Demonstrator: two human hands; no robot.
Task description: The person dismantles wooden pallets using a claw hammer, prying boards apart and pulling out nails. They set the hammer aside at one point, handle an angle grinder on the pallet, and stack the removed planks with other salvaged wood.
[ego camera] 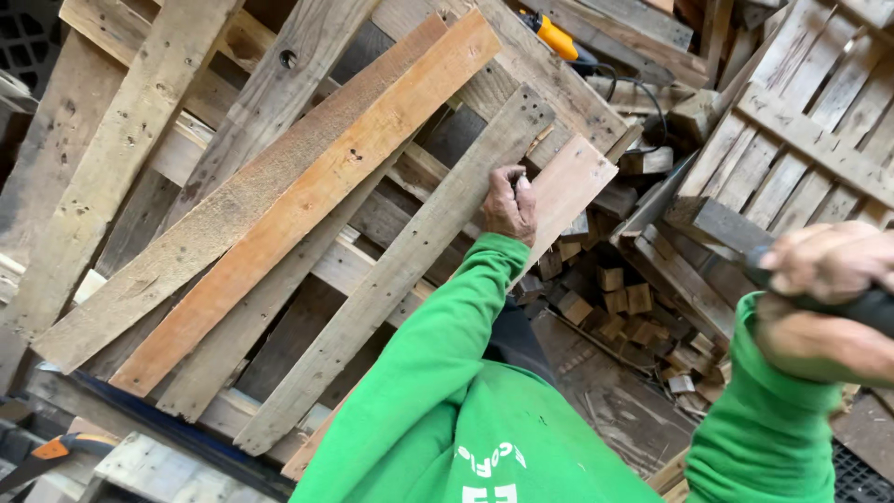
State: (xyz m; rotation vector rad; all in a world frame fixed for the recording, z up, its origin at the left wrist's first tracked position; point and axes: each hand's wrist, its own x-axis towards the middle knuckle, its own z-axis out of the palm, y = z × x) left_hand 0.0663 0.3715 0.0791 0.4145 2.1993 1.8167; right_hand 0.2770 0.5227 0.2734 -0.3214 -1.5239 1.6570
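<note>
While the left hand's fingers [514, 186] pinch a small dark thing, perhaps a nail, against a grey plank [400, 270], the right hand [824, 293] is closed round a dark tool handle [861, 305].

Left hand [508, 205] sits near the plank's upper end, where the board crosses a reddish board end [570, 186]. Its long axis runs diagonally, from lower left up to upper right, leaning on a stack of planks beside an orange-brown plank [307, 200]. It looks stiff, rough and fairly heavy, with splintery edges; a grip across the flat face near the middle would likely balance it best. Both arms wear green sleeves [438, 354]. Small wood blocks [619, 303] lie scattered below, and a yellow power tool [557, 37] rests at the top.
</note>
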